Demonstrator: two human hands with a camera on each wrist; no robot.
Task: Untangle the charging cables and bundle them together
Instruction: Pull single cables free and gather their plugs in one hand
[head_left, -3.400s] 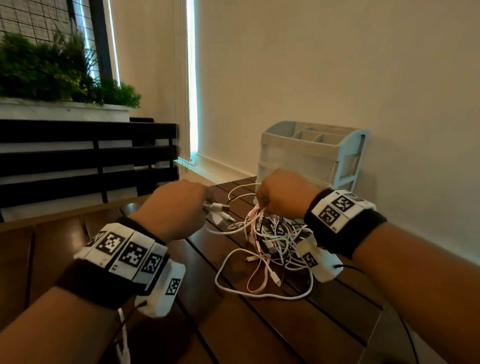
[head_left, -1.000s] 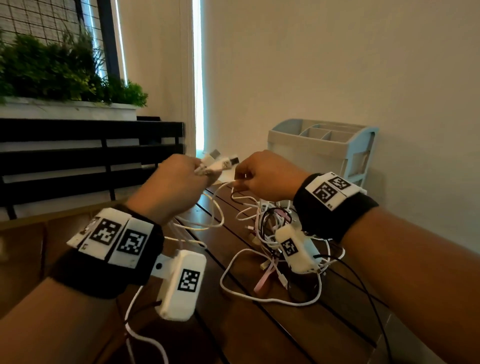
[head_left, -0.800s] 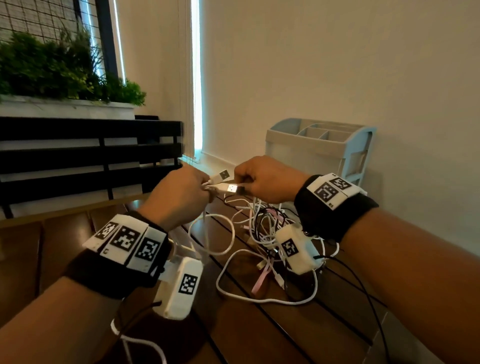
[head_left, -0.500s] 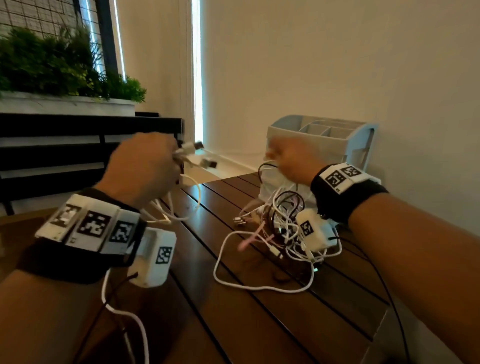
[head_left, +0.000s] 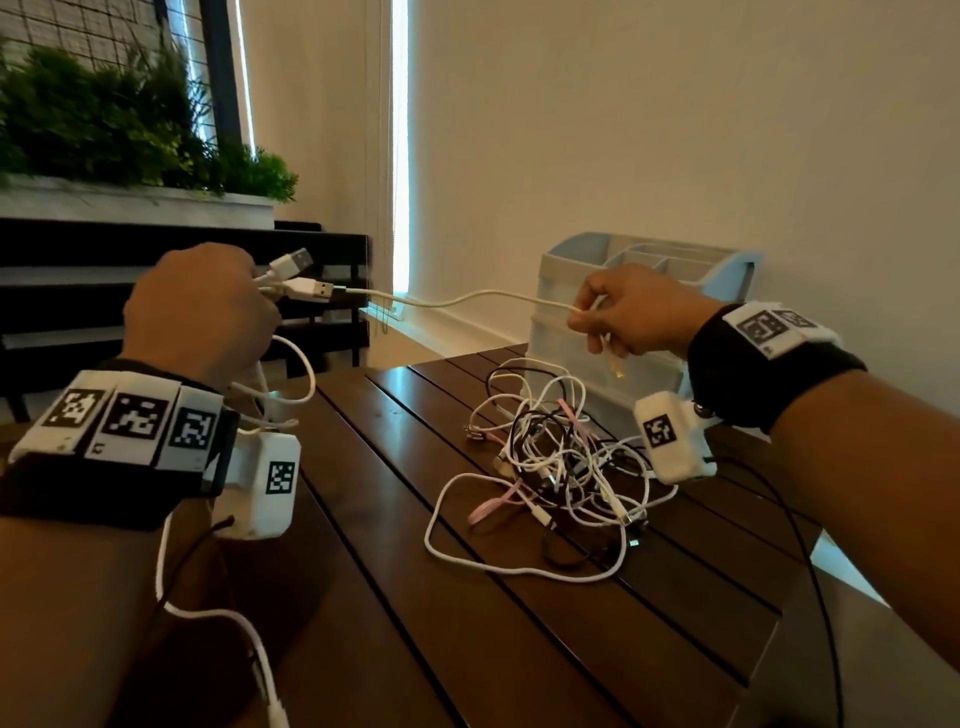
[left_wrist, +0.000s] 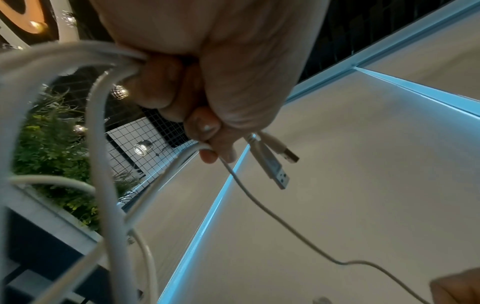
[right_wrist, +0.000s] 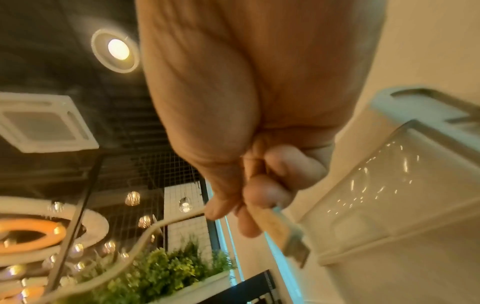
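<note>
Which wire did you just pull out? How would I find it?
Look above the dark wooden table, between the two raised hands. A thin white cable hangs in the air from the left hand to the right hand, unlike the tangled pile below.

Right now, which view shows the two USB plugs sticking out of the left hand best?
The left wrist view: both USB plugs hang close below the left hand, metal ends sharp. The head view shows them smaller, beside the fist. The right wrist view shows neither.
</note>
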